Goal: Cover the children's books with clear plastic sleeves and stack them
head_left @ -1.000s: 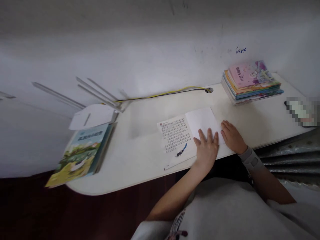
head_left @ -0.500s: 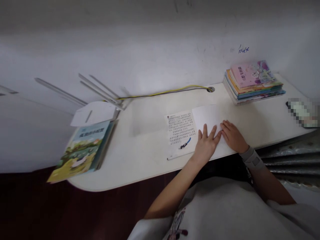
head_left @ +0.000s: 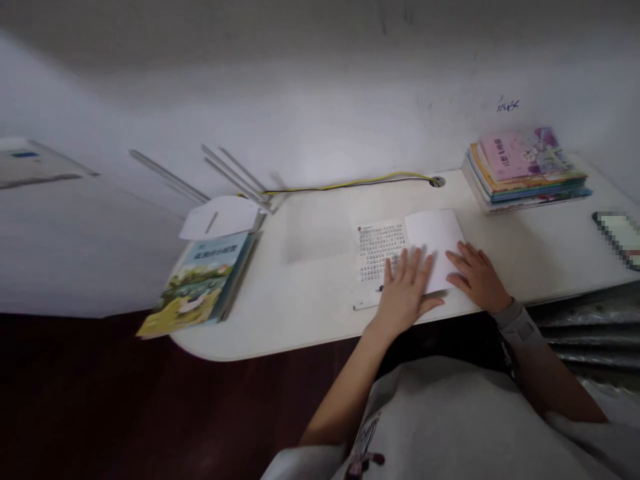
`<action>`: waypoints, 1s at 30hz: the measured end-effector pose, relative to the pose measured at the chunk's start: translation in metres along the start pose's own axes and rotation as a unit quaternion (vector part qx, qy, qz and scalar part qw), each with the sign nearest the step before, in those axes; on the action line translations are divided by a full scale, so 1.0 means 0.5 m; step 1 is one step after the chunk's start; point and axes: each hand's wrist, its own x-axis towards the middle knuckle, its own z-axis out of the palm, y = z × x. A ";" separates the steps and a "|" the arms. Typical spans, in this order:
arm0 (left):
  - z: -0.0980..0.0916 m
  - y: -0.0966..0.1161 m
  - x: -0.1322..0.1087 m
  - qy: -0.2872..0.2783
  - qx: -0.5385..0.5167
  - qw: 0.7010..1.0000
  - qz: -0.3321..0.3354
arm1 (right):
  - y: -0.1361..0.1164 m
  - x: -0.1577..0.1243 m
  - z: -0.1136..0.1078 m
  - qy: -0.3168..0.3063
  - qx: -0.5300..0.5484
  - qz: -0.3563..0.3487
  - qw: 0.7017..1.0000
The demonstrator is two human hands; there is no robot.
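Note:
An open book (head_left: 434, 230) lies on the white desk in front of me, its left page printed with text and its right page blank. My left hand (head_left: 404, 287) rests over the lower middle of the book with fingers spread, covering most of the picture at the foot of the text page. At the right edge of the blank page is my right hand (head_left: 477, 277), fingers apart and touching the page's border. A grey band (head_left: 517, 323) circles my right wrist.
A stack of books (head_left: 525, 170) stands at the back right, with a phone (head_left: 620, 237) farther right. On the left, a white router (head_left: 220, 217) with antennas sits by more books (head_left: 200, 283). A yellow and black cable (head_left: 350, 183) runs along the wall to a desk hole.
My left hand has slid left across the book, toward the text page, and its thumb has spread out. My right hand's fingers have opened at the page edge. The whole view has shifted slightly.

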 end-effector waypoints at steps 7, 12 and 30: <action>-0.009 -0.149 -0.090 0.136 -0.312 0.903 -0.262 | -0.003 0.003 -0.013 -0.007 -0.015 -0.129 0.991; -0.019 -0.144 -0.083 0.276 -0.549 0.721 -0.320 | -0.006 0.013 -0.012 -0.009 -0.018 -0.150 0.988; -0.012 -0.171 -0.100 -0.083 -0.010 0.989 -0.121 | -0.027 0.014 -0.024 -0.029 -0.056 -0.140 0.988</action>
